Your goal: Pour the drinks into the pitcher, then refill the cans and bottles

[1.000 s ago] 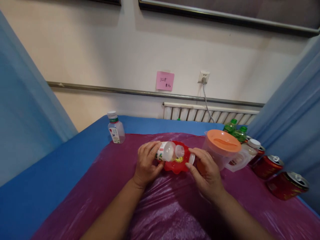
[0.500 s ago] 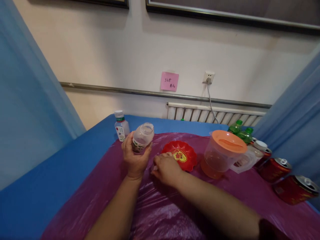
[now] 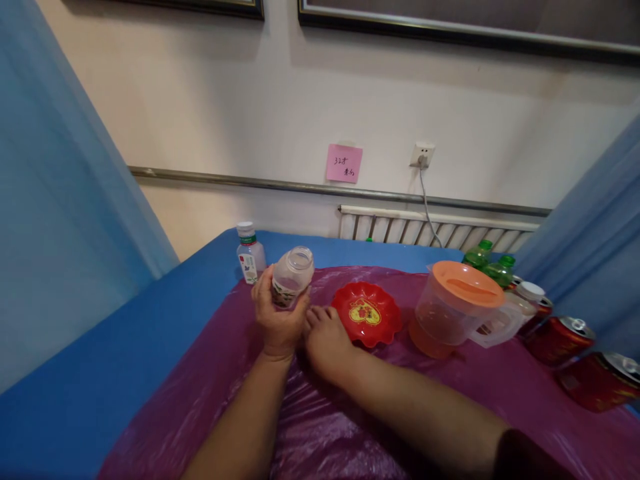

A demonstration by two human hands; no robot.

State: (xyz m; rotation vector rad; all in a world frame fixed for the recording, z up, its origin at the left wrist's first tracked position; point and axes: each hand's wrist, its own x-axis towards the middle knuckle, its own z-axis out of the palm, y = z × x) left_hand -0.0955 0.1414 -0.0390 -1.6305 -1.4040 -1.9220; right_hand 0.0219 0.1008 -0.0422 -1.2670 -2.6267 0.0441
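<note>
My left hand (image 3: 277, 317) is wrapped round a clear plastic bottle (image 3: 290, 283) with a leafy label. The bottle has no cap on, and its mouth tilts up and to the right. Close beside it, my right hand (image 3: 327, 343) is low over the purple plastic sheet (image 3: 320, 433), back up and fingers curled under. Whatever those fingers hold, if anything, is hidden. Just right of that hand lies a red scalloped dish (image 3: 387, 313) with a yellow heart design. Behind my left hand stands a capped bottle (image 3: 250, 257) with a white label.
Right of the dish stands a clear pitcher (image 3: 433, 313) with an orange lid. Past it are green bottles (image 3: 500, 270), a white-capped bottle (image 3: 527, 300) and several red cans (image 3: 560, 340). Blue curtains (image 3: 65, 167) hang at both sides; a wall with a radiator (image 3: 400, 230) is behind.
The whole view has shifted slightly. My right hand has drawn in closer to my left wrist, away from the dish, with its fingers turned further under. My left hand keeps the bottle.
</note>
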